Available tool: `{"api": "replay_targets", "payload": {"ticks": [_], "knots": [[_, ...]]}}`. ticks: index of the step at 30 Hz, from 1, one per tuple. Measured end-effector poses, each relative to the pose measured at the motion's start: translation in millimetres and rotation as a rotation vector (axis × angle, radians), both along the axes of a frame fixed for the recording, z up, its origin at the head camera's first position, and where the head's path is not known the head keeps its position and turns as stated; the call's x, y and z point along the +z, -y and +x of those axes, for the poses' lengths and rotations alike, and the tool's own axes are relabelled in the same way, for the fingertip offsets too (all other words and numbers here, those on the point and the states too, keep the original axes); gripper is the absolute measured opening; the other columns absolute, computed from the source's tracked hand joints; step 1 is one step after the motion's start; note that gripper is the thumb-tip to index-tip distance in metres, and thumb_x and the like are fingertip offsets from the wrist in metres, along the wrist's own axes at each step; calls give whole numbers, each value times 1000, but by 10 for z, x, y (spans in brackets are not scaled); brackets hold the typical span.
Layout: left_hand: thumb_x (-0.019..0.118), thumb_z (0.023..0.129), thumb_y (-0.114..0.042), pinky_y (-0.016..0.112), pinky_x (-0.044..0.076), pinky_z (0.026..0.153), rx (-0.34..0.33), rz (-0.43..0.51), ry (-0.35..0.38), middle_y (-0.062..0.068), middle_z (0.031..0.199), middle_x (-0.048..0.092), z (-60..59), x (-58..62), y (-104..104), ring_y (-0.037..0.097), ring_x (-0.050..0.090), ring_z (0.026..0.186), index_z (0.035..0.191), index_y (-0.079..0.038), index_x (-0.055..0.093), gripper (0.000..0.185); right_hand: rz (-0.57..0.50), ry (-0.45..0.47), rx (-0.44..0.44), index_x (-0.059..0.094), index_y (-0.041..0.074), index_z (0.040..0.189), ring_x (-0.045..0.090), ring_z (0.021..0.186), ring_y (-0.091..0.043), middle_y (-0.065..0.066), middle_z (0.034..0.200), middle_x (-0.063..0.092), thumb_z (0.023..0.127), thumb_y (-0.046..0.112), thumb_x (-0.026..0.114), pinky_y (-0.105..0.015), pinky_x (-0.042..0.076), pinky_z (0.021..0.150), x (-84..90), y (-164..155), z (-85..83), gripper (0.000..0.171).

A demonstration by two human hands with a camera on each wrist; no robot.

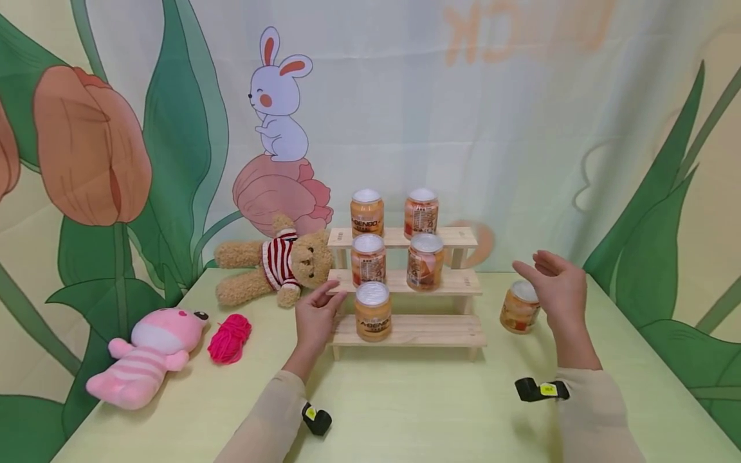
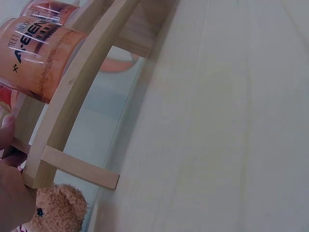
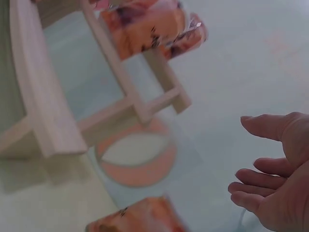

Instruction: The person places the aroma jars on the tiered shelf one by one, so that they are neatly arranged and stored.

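My left hand holds the left end of a three-tier wooden display rack, its thumb and fingers at the side beside the middle shelf; in the left wrist view the left hand is partly cut off. An orange jar with a silvery lid stands at the left of the bottom shelf. Two similar jars are on the middle shelf and two on the top. My right hand is raised with thumb and fingers apart, holding nothing. Just left of it, another jar stands on the table, its right edge overlapped by the hand.
A teddy bear in a striped sweater lies left of the rack. Nearer the front left are a pink plush toy and a bundle of pink yarn. A printed curtain hangs behind the table.
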State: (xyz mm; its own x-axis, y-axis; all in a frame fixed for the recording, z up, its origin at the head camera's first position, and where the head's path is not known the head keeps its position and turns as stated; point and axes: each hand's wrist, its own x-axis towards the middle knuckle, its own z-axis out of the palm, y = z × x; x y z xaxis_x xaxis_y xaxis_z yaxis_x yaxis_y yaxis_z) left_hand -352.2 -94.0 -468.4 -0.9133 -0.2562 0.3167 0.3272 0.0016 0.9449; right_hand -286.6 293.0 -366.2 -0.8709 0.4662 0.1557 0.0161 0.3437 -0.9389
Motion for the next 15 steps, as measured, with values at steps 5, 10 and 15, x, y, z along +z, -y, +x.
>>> {"api": "replay_targets", "payload": {"ticks": [5, 10, 15], "knots": [[80, 85, -7, 18, 48, 55, -9, 0, -17, 14, 89, 76, -15, -8, 10, 5, 68, 72, 111, -4, 76, 26, 28, 46, -8, 40, 5, 153, 37, 142, -30, -14, 154, 42, 90, 44, 73, -47, 37, 110, -223, -139, -124, 81], [80, 85, -6, 18, 48, 55, -6, 2, -25, 14, 88, 75, -14, -13, 16, 6, 67, 71, 110, -4, 76, 25, 43, 95, 23, 30, 1, 156, 27, 146, -35, -18, 160, 29, 88, 45, 76, -50, 32, 112, -427, -223, -223, 93], [80, 85, -7, 18, 48, 54, -6, -1, -28, 12, 87, 75, -17, -23, 19, 6, 66, 69, 110, -3, 76, 25, 46, 167, 27, 17, 2, 159, 22, 146, -44, -24, 162, 17, 86, 50, 76, -58, 31, 110, -563, -256, -292, 105]]}}
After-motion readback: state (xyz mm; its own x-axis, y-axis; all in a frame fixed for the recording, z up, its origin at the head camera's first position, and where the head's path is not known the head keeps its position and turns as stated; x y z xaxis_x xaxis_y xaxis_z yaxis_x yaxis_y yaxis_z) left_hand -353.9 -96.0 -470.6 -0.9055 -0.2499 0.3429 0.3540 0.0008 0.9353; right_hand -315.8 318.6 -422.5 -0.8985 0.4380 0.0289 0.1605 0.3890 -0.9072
